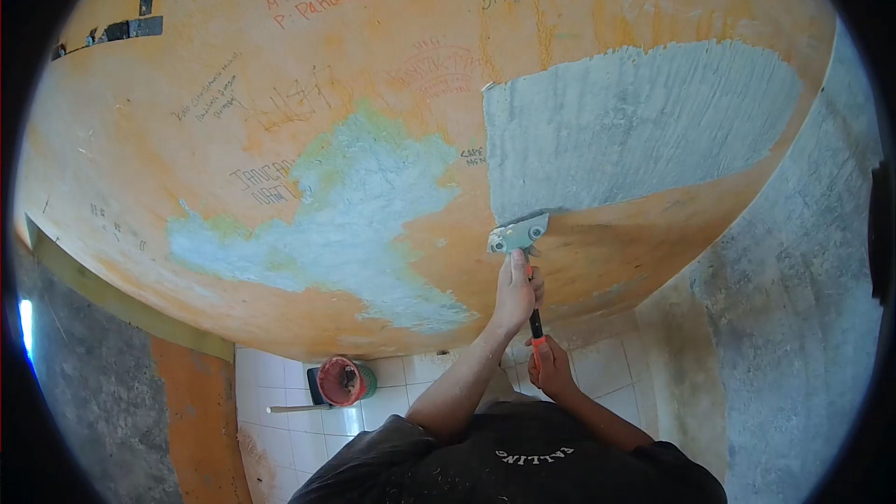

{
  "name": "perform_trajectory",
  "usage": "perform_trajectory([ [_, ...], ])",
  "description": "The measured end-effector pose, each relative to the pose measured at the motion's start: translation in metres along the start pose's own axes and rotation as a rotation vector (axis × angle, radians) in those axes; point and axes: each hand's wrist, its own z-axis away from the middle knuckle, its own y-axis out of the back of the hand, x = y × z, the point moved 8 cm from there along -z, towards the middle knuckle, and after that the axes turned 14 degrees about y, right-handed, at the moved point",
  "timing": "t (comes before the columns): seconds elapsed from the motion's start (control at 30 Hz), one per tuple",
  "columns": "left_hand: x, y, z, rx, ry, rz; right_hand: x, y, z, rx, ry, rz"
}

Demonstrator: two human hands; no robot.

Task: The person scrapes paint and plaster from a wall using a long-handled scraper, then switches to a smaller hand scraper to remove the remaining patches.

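While the left hand grips the scraper at the grey patch's lower-left corner, the right hand clasps the handle.

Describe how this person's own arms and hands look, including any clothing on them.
The left hand and right hand are bare, with no gloves visible. Both forearms are uncovered below the short, dark sleeves of a black or charcoal shirt. Pale, curved lettering on it reads "FALLING".
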Motion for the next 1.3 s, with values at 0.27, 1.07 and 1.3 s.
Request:
perform_trajectory([
  [0.27, 0.003, 0.000, -0.002, 0.002, -0.005, 0.013, 0.000, 0.000, -0.005, 0.010, 0.000, 0.013],
  [1.07, 0.065, -0.020, 0.014, 0.007, -0.064, -0.084, -0.072, -0.025, -0.017, 0.017, 0.021, 0.049],
  [1.3, 0.083, -0.029, 0.018, -0.001, -0.106, -0.093, -0.086, -0.029, -0.022, 0.022, 0.048, 0.056],
])
